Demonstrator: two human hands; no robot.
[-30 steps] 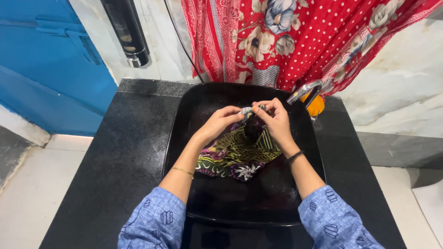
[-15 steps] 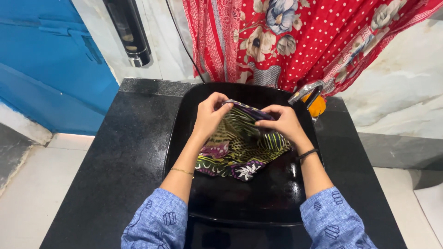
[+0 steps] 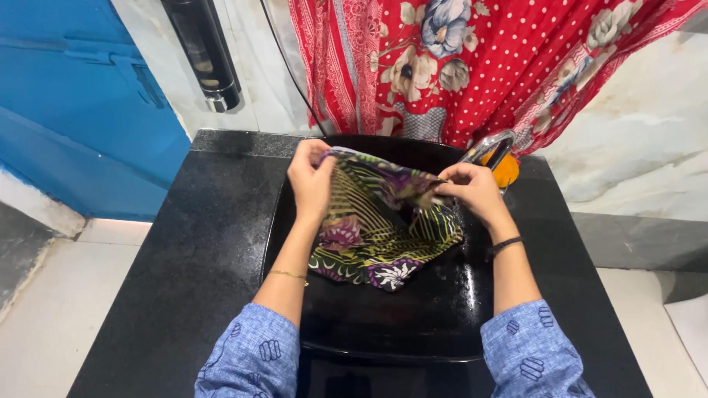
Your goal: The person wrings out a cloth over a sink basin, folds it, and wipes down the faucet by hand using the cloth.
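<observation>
A wet patterned cloth [image 3: 372,228], green, purple and black with stripes and flowers, hangs spread over a black square sink [image 3: 413,324]. My left hand [image 3: 310,180] pinches its upper left corner near the sink's far left rim. My right hand [image 3: 476,190] grips the upper right edge close to the tap. The cloth's top edge is stretched between both hands, and its lower part rests in the basin.
A chrome tap [image 3: 487,147] with an orange thing [image 3: 506,169] behind it stands at the sink's far right. A red flowered cloth [image 3: 472,59] hangs on the wall behind. A black countertop [image 3: 192,258] surrounds the sink; a blue door [image 3: 74,103] is at left.
My hands moved apart, the left one going left and up, and the bunched cloth has opened out wide between them.
</observation>
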